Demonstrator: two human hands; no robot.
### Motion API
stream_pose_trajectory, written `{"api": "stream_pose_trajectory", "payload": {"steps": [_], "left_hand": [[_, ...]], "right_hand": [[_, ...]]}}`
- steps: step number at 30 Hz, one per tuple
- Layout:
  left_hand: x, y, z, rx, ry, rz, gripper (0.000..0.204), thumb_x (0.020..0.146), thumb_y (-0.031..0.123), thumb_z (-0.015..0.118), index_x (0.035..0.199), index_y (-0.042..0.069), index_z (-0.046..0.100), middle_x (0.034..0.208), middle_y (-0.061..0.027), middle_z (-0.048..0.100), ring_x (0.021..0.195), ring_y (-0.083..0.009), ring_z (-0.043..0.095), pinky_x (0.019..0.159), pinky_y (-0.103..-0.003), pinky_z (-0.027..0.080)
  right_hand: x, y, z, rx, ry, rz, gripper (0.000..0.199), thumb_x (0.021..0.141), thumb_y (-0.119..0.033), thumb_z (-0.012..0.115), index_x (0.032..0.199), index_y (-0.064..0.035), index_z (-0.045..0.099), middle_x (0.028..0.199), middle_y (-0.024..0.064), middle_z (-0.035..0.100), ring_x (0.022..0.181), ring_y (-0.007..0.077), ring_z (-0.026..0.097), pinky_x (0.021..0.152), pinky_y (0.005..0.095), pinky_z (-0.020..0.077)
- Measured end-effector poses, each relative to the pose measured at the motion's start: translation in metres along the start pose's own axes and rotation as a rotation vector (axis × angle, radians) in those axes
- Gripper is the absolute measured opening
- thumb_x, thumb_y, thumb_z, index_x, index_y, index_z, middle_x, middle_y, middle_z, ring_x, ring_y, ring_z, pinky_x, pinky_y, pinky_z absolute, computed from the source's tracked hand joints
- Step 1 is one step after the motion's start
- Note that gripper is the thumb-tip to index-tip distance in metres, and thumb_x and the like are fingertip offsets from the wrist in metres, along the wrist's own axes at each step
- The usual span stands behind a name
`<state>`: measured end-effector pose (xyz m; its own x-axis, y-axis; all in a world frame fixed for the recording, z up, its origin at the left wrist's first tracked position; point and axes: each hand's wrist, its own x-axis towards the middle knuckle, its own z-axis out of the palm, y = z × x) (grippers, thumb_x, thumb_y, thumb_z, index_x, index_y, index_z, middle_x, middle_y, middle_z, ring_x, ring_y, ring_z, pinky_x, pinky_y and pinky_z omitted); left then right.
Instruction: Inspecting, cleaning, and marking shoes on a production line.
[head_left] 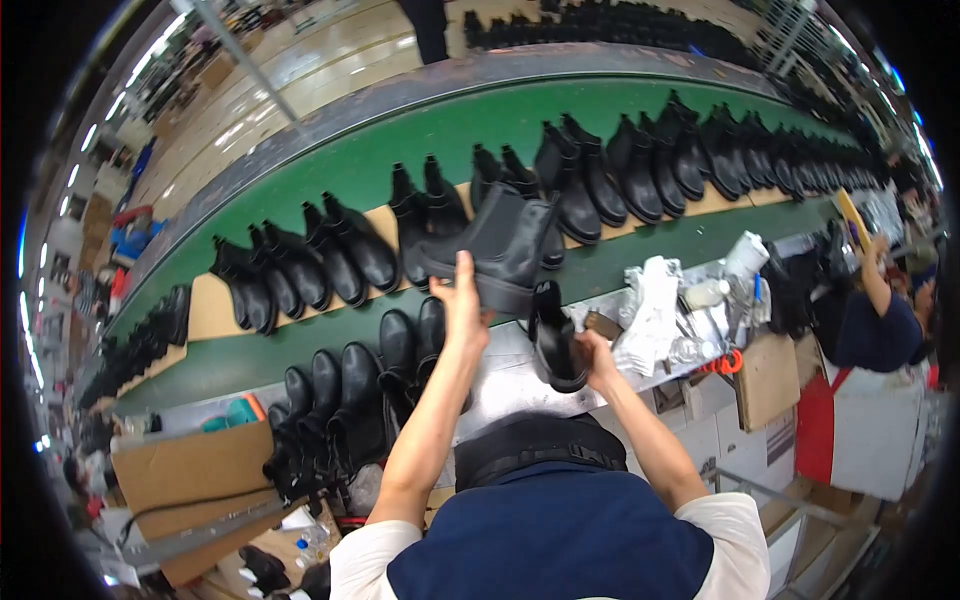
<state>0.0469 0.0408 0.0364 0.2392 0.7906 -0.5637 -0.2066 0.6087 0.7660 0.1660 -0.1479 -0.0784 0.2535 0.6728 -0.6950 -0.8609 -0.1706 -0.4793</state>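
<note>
My left hand [465, 312] grips a black ankle boot [490, 245] by its sole, thumb up along its side. The boot is tilted above the green conveyor belt [380, 165], its toe to the left and an elastic panel showing. Lower and to the right, my right hand [596, 360] is closed on a second black boot [556, 335], held close to the metal work table [510, 395]. Its opening faces up. Behind both stand rows of black boots [635, 170] on tan boards along the belt. More black boots [355, 390] stand on the near ledge, left of my left arm.
White crumpled wrapping [652, 315], clear plastic and orange-handled scissors [728, 362] lie on the table to the right. A cardboard sheet [195, 480] leans at the left. Another person's arm [876, 280] holds a yellow strip at the far right.
</note>
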Motion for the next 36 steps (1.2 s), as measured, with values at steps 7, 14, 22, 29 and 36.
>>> {"api": "stream_pose_trajectory", "payload": {"steps": [7, 14, 22, 29, 36], "left_hand": [[-0.011, 0.009, -0.048, -0.347, -0.473, -0.025, 0.056, 0.087, 0.047, 0.048, 0.126, 0.008, 0.04, 0.124, -0.0085, 0.05, 0.109, -0.0225, 0.052, 0.094, -0.037, 0.042], [-0.042, 0.027, -0.062, -0.38, -0.501, -0.038, 0.053, 0.088, 0.048, 0.043, 0.119, 0.005, 0.048, 0.105, -0.0128, 0.06, 0.088, -0.0294, 0.061, 0.078, -0.045, 0.05], [-0.043, 0.031, -0.055, -0.423, -0.393, -0.109, 0.052, 0.088, 0.05, 0.041, 0.114, 0.006, 0.052, 0.098, -0.014, 0.062, 0.081, -0.0316, 0.062, 0.071, -0.046, 0.051], [-0.042, 0.034, -0.062, -0.377, -0.402, -0.083, 0.051, 0.088, 0.048, 0.043, 0.111, 0.003, 0.054, 0.098, -0.0159, 0.061, 0.08, -0.0319, 0.06, 0.074, -0.044, 0.048], [-0.041, 0.028, -0.053, -0.381, -0.388, -0.108, 0.048, 0.089, 0.047, 0.04, 0.116, 0.008, 0.051, 0.101, -0.0128, 0.061, 0.08, -0.0296, 0.062, 0.069, -0.045, 0.052]], "right_hand": [[-0.003, 0.032, -0.018, -0.814, 0.133, -0.39, 0.042, 0.077, -0.023, 0.058, 0.108, 0.0037, 0.057, 0.099, 0.0146, 0.063, 0.09, 0.0219, 0.059, 0.08, 0.0303, 0.0449], [-0.025, -0.108, -0.093, -0.973, 0.725, -0.761, 0.042, 0.07, -0.027, 0.068, 0.101, 0.0002, 0.061, 0.087, 0.0164, 0.065, 0.077, 0.0222, 0.063, 0.071, 0.0327, 0.0481], [0.018, -0.137, -0.125, -1.083, 0.702, -0.485, 0.037, 0.064, -0.03, 0.07, 0.083, 0.0001, 0.063, 0.075, 0.0118, 0.063, 0.069, 0.0197, 0.06, 0.066, 0.0316, 0.0465], [-0.072, -0.168, -0.057, -0.817, 0.796, -1.183, 0.01, 0.072, -0.005, 0.057, 0.078, 0.0023, 0.052, 0.066, 0.0085, 0.056, 0.057, 0.015, 0.053, 0.055, 0.0282, 0.0443], [-0.009, -0.088, -0.055, -1.174, 0.303, -0.683, 0.024, 0.075, -0.016, 0.061, 0.086, 0.0054, 0.061, 0.086, 0.021, 0.063, 0.074, 0.0275, 0.064, 0.069, 0.0371, 0.0497]]}}
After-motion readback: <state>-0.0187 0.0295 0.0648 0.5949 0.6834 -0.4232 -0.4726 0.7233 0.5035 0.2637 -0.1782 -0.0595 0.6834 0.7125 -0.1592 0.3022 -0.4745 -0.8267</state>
